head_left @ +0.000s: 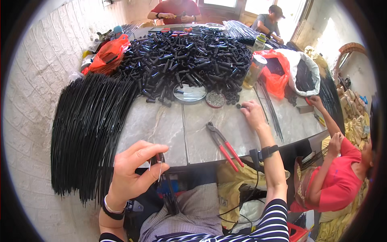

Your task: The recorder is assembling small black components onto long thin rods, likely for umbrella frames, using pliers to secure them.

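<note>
Your left hand is raised at the lower centre of the frame, wrist bent, its grip pinched narrow on a thin black rod beside the long bundle of black rods at the left. Your right hand reaches forward onto the marble desk, right of centre, fingers curled over a small black piece below the heap of black tubes. Red-handled pliers lie between your arms.

Head-worn fisheye, downward, seemingly close overhead.
</note>
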Demonstrator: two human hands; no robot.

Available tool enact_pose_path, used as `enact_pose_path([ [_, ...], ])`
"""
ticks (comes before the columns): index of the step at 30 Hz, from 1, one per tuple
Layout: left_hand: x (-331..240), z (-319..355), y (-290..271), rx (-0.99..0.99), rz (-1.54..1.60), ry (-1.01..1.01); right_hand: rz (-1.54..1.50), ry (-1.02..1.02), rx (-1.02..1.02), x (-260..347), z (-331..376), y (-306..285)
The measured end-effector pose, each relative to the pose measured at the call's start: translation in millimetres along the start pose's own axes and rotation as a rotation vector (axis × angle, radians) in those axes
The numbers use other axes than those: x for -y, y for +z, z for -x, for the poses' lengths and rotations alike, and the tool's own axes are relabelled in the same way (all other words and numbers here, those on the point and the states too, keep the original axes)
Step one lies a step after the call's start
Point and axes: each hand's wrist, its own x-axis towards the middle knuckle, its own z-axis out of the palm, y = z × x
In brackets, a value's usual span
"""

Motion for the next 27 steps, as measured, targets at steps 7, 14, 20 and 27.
enact_pose_path([
  [7,-2.5,7.5,-1.8,-0.041,-0.005,-0.003,-0.136,0.101,-0.011,19.1,20.9,-11.2],
  [14,-3.0,11.7,-1.9,-0.075,-0.003,0.02,-0.419,0.285,0.133,10.8,44.6,-12.6],
  [20,-2.6,14.8,-2.9,-0.089,-0.004,0.022,-0.666,0.432,0.112,13.6,53.8,-23.0],
  [27,-11.0,15.6,-5.2,-0.081,0.0,0.002,-0.156,0.02,0.084,28.6,57.1,-21.7],
])
